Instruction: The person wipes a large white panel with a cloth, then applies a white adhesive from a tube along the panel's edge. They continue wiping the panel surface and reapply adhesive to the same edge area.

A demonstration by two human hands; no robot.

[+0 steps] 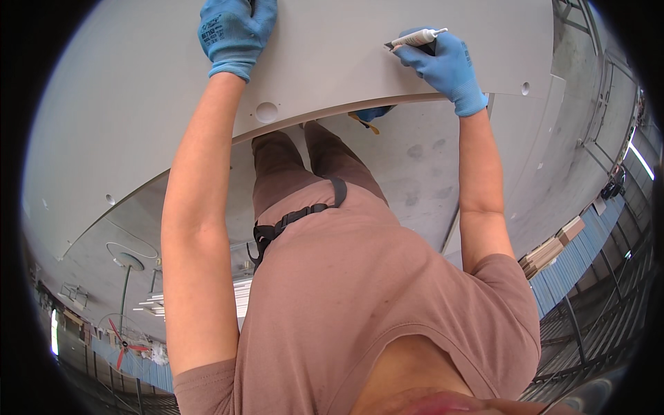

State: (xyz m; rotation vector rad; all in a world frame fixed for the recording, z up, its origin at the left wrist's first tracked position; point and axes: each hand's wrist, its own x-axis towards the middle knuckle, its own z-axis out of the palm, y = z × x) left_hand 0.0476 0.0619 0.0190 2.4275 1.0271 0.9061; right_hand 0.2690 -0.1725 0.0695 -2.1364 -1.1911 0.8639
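A large pale grey panel [332, 62] with round recesses lies in front of me. My right hand [446, 66], in a blue knit glove, is closed around a slim white tube [418, 37] with a narrow nozzle, held just above the panel's right part. Under the tube, a dark pointed piece shows between the fingers; its kind is unclear. At the upper left, my left hand [238, 34], also gloved in blue, rests over the panel. Its fingertips are cut off by the top edge, so whether it holds anything is hidden.
The panel's curved-looking near edge runs before my legs. Below it, a blue and yellow item [373, 114] shows near the floor. A red-bladed fan [123, 344] stands at lower left, with white strips [242, 297] nearby. Stacked boards [553, 247] are at the right.
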